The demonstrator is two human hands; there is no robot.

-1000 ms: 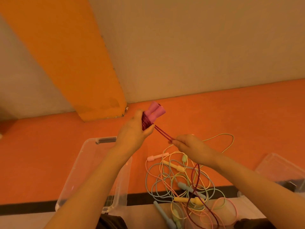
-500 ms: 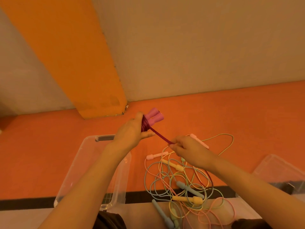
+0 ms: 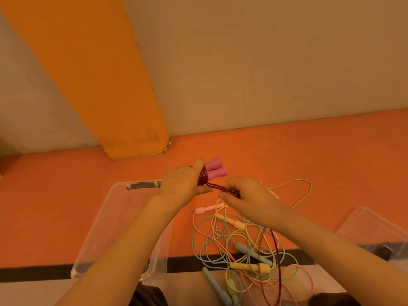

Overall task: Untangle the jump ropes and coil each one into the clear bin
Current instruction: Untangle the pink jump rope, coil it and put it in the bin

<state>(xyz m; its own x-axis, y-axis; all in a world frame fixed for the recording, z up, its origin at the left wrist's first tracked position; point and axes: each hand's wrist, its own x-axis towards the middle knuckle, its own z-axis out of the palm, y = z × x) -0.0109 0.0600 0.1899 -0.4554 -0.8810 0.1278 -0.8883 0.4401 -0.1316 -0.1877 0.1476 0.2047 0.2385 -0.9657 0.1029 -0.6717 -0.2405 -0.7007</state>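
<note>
change vs earlier: right hand (image 3: pixel 249 198) now nearer left hand (image 3: pixel 183 186); stretch of cord between them shorter; more maroon hanging loose below right wrist
left hand: fingers and thumb curled round the pink handles (image 3: pixel 215 170), thumb up alongside the wraps; held up over the orange floor (image 3: pixel 66 206), just past the bin's far end
right hand: fingers clenched on the maroon cord (image 3: pixel 223 189), pinching it close to the wraps; rest of cord drops under wrist in a long loop to the bottom edge
maroon rope: both handles together, cord wound round them at the base, partly coiled; not in bin
clear bin (image 3: pixel 106 219): on floor under left forearm, nothing seen inside
tangle (image 3: pixel 238 248): pastel ropes, blue, yellow, green, pink, on floor right of bin, below right hand
second clear container (image 3: pixel 373 228): far right, partly cut off
</note>
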